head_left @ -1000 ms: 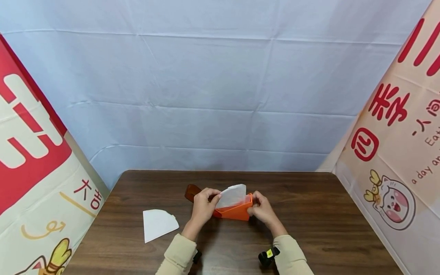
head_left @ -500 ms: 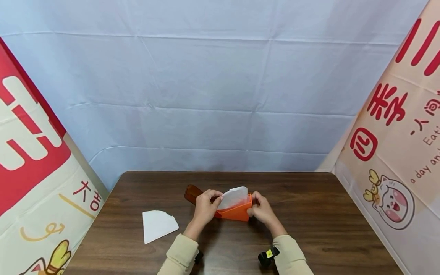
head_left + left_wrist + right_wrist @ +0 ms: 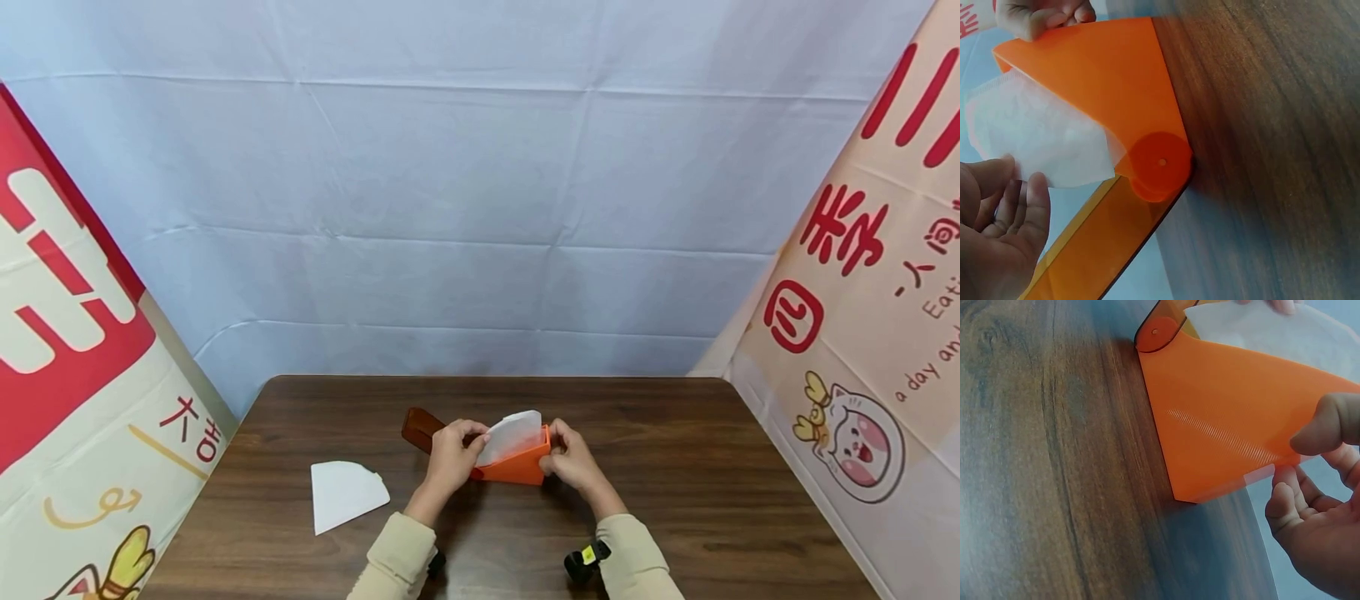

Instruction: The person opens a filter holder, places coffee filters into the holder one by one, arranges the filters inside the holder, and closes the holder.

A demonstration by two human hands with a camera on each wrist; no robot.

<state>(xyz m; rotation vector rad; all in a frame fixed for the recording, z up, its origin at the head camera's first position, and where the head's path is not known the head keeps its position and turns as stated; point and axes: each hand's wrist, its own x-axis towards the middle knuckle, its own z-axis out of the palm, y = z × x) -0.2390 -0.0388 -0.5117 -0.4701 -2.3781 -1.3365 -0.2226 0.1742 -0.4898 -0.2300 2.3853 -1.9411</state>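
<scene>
An orange, wedge-shaped plastic holder (image 3: 517,468) stands on the table, its brown translucent lid (image 3: 420,427) swung back to the left on a round hinge. White cone-shaped coffee filters (image 3: 1041,128) sit partly inside, their upper part rising above the slanted rim. With thumb and fingers, my left hand (image 3: 450,457) pinches the filters at their left edge. My right hand (image 3: 573,460) grips the holder's tall right end, thumb on the near side wall in the right wrist view. How many filters are held I cannot tell. The holder's walls hide the filters' lower part.
On the dark wooden table (image 3: 675,467), another white coffee filter (image 3: 348,496) lies flat, left of my left forearm. A pale cloth (image 3: 450,200) hangs behind the table, with printed banners (image 3: 847,350) at the sides.
The filters have sunk slightly deeper into the holder and shifted a little right, with my left hand following. My right hand stays on the holder's end.
</scene>
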